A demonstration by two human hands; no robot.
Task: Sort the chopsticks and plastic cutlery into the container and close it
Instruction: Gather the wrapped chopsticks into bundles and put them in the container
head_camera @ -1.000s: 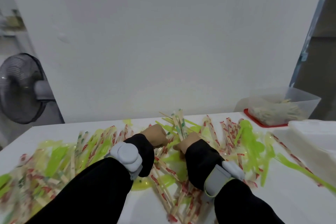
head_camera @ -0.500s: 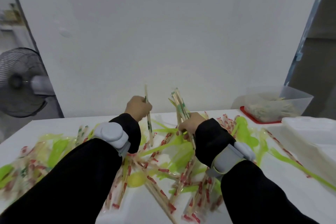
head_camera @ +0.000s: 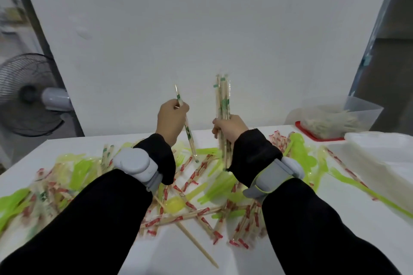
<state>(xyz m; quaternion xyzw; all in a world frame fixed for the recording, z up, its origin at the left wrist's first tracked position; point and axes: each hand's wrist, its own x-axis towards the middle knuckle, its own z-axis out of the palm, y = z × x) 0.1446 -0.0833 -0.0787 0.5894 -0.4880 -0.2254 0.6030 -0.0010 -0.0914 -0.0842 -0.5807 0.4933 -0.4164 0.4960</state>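
Both hands had risen higher above the table (head_camera: 335,219) since half a second earlier. Fingers of the left hand (head_camera: 171,119) were curled round a single wrapped chopstick pair (head_camera: 186,126), tilted slightly, its lower end over the scattered pile of chopsticks and green plastic cutlery (head_camera: 201,185). Fingers of the right hand (head_camera: 230,128) were clenched round a bundle of green-printed wrapped chopsticks (head_camera: 222,105), held nearly upright. At the far right a clear plastic container (head_camera: 339,118) stood on a red lid (head_camera: 317,137), partly filled with pale sticks, blurred. Nearer, a white container (head_camera: 380,156) sat at the table's right edge; its contents could not be told.
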